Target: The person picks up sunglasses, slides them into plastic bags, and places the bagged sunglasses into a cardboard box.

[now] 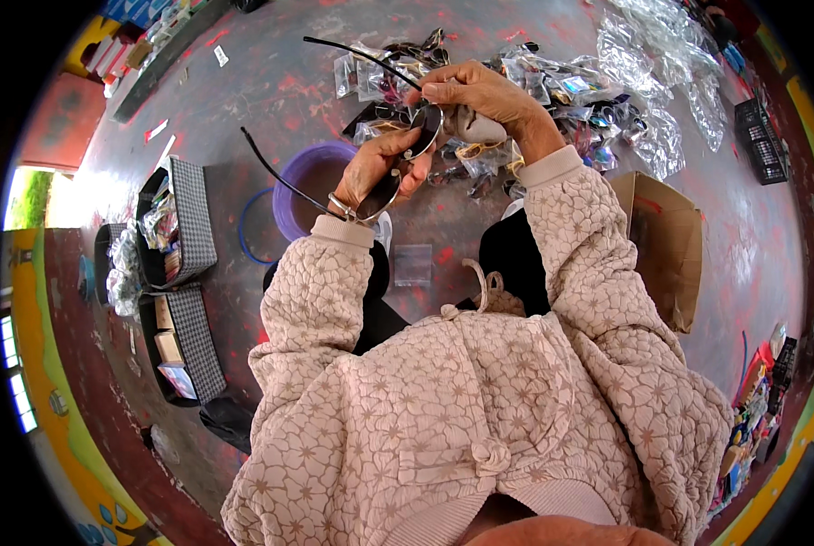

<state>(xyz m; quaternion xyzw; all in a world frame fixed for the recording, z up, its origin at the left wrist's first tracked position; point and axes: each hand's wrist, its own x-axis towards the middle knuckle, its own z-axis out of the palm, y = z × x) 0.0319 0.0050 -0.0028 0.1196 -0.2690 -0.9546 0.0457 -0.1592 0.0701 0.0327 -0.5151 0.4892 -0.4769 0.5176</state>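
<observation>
A pair of sunglasses (381, 193) with dark lenses, a thin metal frame and black temples is held up between my hands. The temples stick out to the left, unfolded. My left hand (368, 171) is closed round the middle of the frame, with fingers near the bridge and lower lens. At the far lens, my right hand (493, 94) pinches the frame close to its hinge. A pale crumpled cloth (478, 126) hangs under the right palm, apparently held by its curled fingers. Beyond the hands lies a heap of bagged sunglasses (571, 86) on the floor.
A purple basin (289, 200) stands left of my left wrist, beside a blue ring (243, 227). Checked fabric boxes (198, 223) sit further left. A clear plastic packet (413, 266) lies before me. Right are a cardboard box (676, 246), clear wrapping (653, 82) and a black crate (760, 141).
</observation>
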